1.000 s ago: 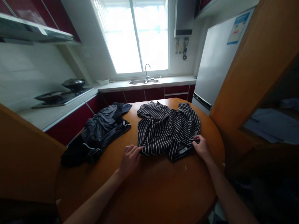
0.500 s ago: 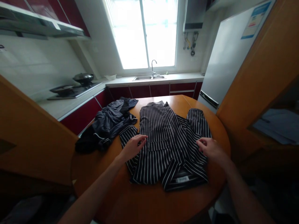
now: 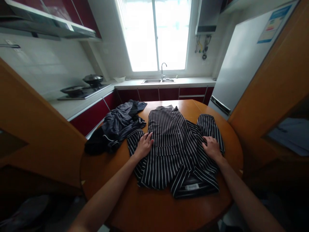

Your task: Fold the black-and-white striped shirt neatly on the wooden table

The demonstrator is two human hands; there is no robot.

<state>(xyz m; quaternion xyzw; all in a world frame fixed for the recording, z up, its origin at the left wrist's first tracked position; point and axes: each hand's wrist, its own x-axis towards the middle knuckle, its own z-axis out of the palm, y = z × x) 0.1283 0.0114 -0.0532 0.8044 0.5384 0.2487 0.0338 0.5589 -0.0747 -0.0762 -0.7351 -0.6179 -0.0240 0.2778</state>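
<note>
A black shirt with thin white stripes [image 3: 173, 148] lies spread out on the round wooden table [image 3: 154, 206], collar end near me and its label showing. My left hand [image 3: 144, 145] rests flat on the shirt's left side, fingers stretched out, close to the left sleeve. My right hand [image 3: 211, 147] lies flat on the right side by the right sleeve, fingers apart. Neither hand holds anything.
A crumpled dark grey garment [image 3: 116, 127] lies at the table's left edge. Behind are a counter with a stove and pans [image 3: 82, 88], a sink [image 3: 158, 80] under the window, and a fridge [image 3: 238, 69] on the right. Wooden panels flank the table.
The striped shirt went from bunched up to spread flat. My hands let go of its near edge and moved onto its left and right sides, pressing flat.
</note>
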